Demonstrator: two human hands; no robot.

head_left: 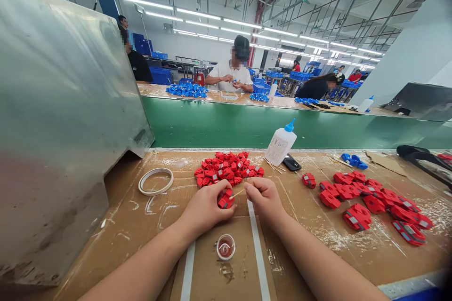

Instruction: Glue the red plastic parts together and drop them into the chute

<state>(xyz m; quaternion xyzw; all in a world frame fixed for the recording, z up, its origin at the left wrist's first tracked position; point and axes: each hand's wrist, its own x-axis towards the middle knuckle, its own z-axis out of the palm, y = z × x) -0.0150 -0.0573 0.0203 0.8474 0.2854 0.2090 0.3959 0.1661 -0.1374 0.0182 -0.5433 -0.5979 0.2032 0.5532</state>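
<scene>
Between the fingers and thumb of my left hand [208, 202] is a small red plastic part [225, 200]. My right hand [263, 195] pinches a thin cotton swab [238, 193], whose tip reaches the red part. Just beyond both hands lies a heap of similar red parts [229, 167]. Nearer to me, between my forearms, a small clear cup [225, 247] with a reddish inside stands on a cardboard sheet [208, 273] edged with two pale strips.
A roll of tape [156, 181] lies at left, beside a large metal housing [67, 117]. A blue-capped bottle [281, 143] stands behind a black device [291, 162]. More red parts [374, 193] spread at right. Across the green belt [212, 122], a co-worker [235, 68] sits near blue parts [187, 90].
</scene>
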